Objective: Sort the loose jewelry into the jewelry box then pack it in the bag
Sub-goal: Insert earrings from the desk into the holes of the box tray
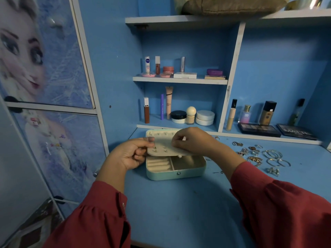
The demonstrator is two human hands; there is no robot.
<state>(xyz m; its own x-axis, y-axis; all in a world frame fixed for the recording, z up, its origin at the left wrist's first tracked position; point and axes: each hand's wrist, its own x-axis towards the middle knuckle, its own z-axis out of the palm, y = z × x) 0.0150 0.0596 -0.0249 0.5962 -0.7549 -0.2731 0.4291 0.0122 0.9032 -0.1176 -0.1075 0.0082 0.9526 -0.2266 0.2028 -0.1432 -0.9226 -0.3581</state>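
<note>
Jewelry box (176, 171) sat open on the blue counter (179, 203), landmark for all else. Directly over it, left hand (129, 155) pinched the near-left edge of the cream earring panel (167, 148), probably steadying it flat for pinning. Right hand (192, 141), above the box's far side, had fingers pressed together on something small and white; unclear what. Loose jewelry (259, 155) lay right of the box, unsorted. Cosmetics (179, 113) stood on shelves beyond it.
</note>
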